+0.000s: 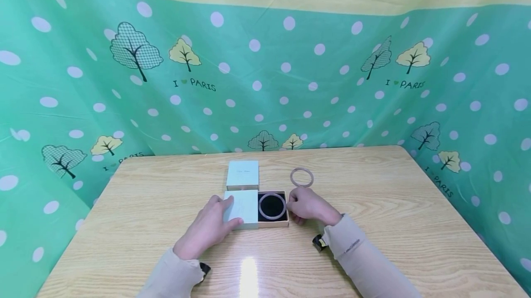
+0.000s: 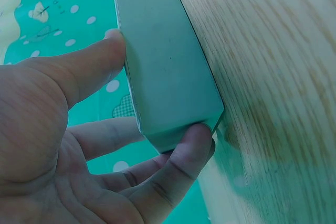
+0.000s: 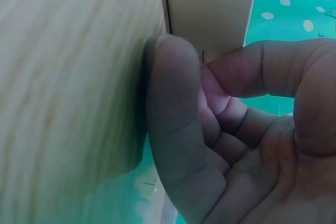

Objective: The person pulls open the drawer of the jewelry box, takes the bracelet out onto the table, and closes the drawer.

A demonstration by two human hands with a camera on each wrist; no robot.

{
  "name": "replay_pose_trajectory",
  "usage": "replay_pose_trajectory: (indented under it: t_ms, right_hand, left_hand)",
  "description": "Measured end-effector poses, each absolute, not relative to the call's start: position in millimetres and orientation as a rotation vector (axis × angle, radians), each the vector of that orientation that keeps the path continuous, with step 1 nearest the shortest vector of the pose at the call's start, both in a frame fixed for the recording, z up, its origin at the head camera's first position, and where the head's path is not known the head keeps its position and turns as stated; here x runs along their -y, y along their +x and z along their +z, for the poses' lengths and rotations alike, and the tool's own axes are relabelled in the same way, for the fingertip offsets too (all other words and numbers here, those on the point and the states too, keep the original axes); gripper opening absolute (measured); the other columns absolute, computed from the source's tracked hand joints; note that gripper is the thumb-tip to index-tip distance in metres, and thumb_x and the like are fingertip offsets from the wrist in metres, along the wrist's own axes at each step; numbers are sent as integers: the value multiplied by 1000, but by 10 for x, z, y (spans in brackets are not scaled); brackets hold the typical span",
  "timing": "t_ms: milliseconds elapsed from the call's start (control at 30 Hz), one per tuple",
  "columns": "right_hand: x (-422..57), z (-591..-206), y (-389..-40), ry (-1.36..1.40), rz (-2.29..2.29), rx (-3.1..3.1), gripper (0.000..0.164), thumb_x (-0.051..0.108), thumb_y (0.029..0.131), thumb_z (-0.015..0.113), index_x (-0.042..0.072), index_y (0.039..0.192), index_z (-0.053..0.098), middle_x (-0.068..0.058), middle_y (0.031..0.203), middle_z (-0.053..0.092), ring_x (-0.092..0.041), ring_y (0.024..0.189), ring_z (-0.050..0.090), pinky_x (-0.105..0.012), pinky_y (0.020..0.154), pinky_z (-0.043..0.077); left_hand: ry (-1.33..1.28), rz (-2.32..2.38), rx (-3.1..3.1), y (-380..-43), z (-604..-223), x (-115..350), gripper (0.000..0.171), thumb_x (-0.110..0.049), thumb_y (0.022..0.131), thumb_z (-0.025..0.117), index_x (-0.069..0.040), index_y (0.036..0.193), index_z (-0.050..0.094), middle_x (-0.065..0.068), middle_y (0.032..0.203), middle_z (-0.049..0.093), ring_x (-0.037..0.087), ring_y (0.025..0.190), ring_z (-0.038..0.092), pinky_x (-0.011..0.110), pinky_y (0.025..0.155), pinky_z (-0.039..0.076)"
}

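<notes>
A pale blue sliding jewelry box stands partly open in the head view. Its sleeve point(image 1: 244, 208) is on the left, and its drawer point(image 1: 274, 224) with black lining juts out to the right. On that lining lies a pinkish bangle point(image 1: 284, 213). My left hand point(image 1: 209, 224) grips the sleeve, thumb on the near side and fingers at the left end and top. At the drawer's right end, my right hand point(image 1: 309, 206) pinches a small brown pull tab point(image 3: 204, 57), mostly hidden by the fingertips. The other fingers are curled in.
Behind the sleeve sits a second pale blue box point(image 1: 242, 173), its lid lettered. Another pinkish bangle point(image 1: 312, 179) lies on the wooden table point(image 1: 373, 183) just beyond my right hand. A green dotted curtain point(image 1: 265, 67) hangs along the table's back and sides.
</notes>
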State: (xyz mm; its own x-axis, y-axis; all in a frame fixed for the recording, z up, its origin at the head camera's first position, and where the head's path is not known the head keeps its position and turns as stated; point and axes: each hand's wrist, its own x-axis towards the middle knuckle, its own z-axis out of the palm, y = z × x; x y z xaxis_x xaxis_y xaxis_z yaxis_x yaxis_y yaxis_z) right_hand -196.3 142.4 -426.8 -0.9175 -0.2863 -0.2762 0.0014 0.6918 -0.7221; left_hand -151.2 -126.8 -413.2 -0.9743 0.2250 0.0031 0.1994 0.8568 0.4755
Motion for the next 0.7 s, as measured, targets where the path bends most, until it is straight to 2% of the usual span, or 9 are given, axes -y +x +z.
replay_pose_trajectory:
  t_ms: [700]
  right_hand:
    - [-1458, -4235, -1955, -213, -1079, -2532, 28, 13, 96, 53, 3, 70, 55, -10, 63, 60, -21, 52, 60, -33, 49, 53]
  left_hand:
    - [356, 748, -2984, -1513, -4131, 1272, 70, -37, 83, 74, 1, 137, 50, 17, 108, 53, 20, 86, 51, 40, 83, 49]
